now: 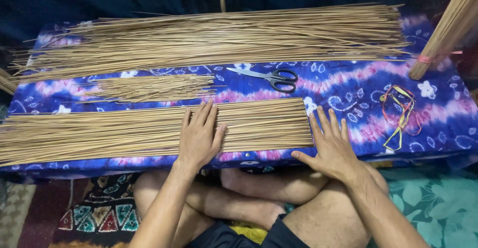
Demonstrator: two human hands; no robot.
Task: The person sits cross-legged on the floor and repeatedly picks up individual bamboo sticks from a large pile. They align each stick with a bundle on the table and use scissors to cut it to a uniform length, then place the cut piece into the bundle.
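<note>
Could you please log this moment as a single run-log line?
left hand: flat on near sticks | right hand: flat at stick ends, on cloth | scissors: idle beyond

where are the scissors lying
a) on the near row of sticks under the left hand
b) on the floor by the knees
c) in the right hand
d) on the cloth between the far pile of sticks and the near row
d: the scissors lie on the bare cloth, below the far pile of sticks and above the near row of sticks, clear of both hands.
</note>
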